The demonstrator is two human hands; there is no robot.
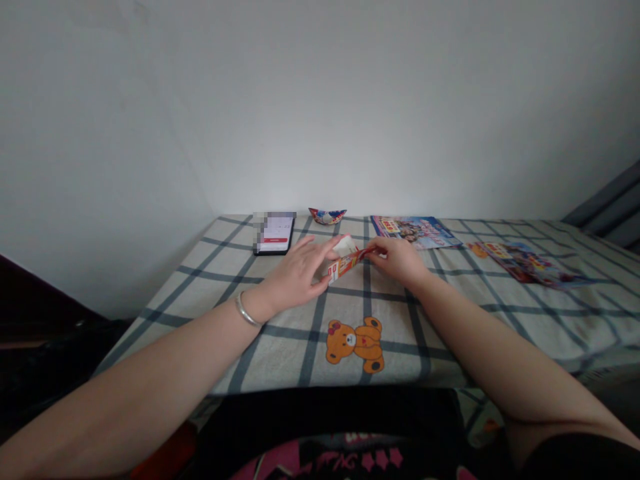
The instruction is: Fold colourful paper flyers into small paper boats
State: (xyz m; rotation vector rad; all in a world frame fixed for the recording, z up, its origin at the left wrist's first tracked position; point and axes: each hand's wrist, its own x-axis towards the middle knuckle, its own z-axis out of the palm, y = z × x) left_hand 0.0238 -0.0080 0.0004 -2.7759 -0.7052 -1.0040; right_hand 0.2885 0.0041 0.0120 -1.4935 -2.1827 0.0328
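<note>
Both hands are meeting over a folded paper (344,261), a small strip of glossy red-and-white print that is lying near the middle of the checked cloth (450,320). The left hand (300,273) is closing on its near-left end, fingers stretched flat over the top and thumb tucked against the lower edge. The right hand (397,259) is pinching the far-right tip narrowly between thumb and fingertips. A thin bracelet (247,311) is sitting on the left wrist.

The paper is looking very light and thin, stiffened only where it is doubled over. It is likely creasing easily and tearing if pulled hard from both ends, and its shiny coat is probably making it a little slippery. The safest grip seems to be at the folded edges and corners, with flat fingers pressing it onto the cloth.

From the paper, a phone (274,233) is lying at 10 o'clock, a paper boat (327,215) is sitting at 12, a flyer (413,230) is lying at 1 and a second flyer (525,263) at 3. A bear print (356,343) is showing at 6 o'clock.
</note>
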